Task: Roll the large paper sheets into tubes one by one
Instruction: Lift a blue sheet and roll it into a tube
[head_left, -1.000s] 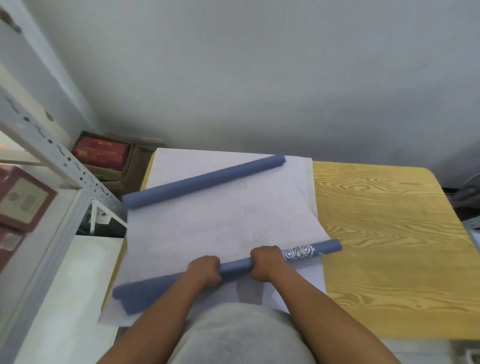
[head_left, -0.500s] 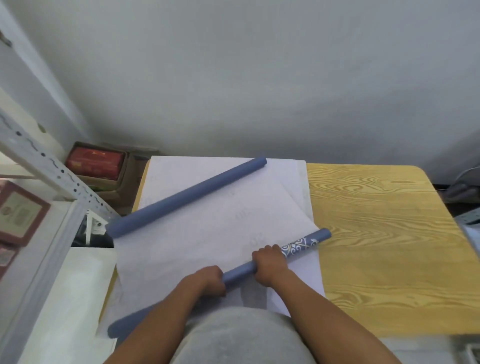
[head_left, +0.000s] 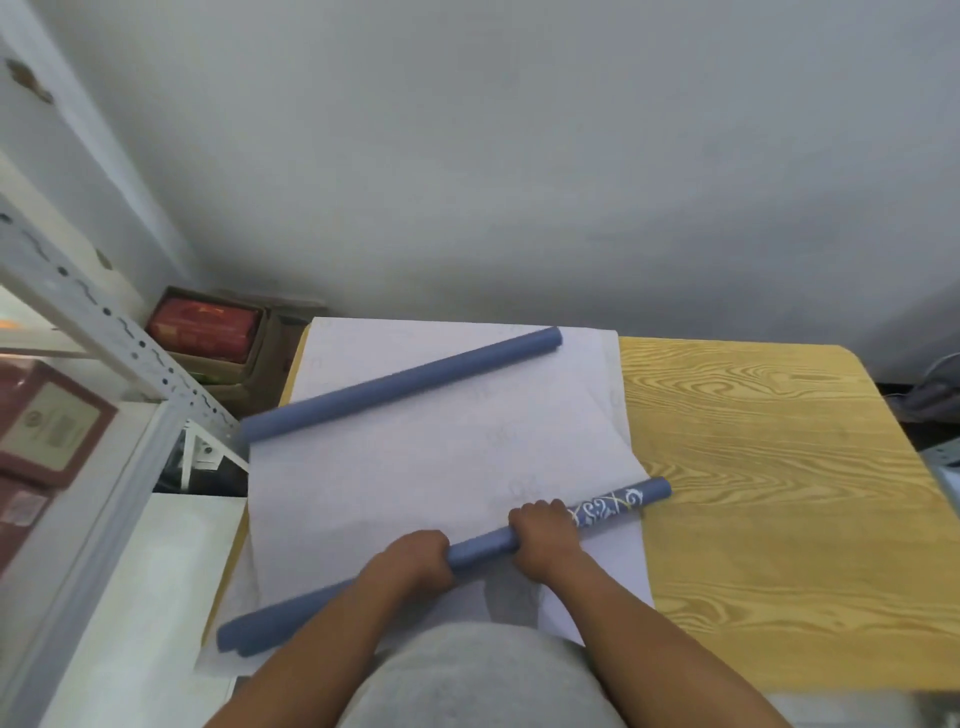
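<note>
Matt paper tube (head_left: 483, 551), grained wooden table (head_left: 769, 467)

a wooden table (head_left: 769, 467), a white metal shelf (head_left: 119, 332) and a red box (head_left: 205, 325) at left.

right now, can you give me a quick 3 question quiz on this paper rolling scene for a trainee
1. True or false: both hands grip the near blue roll.
2. Which end of the near blue roll shows a white swirl pattern?
A. the end by the left hand
B. the end past the right hand
C. neither end
3. Fill in: the far blue roll lies on the white sheets, which cover the left part of the ______ table.

Key:
1. True
2. B
3. wooden
</note>
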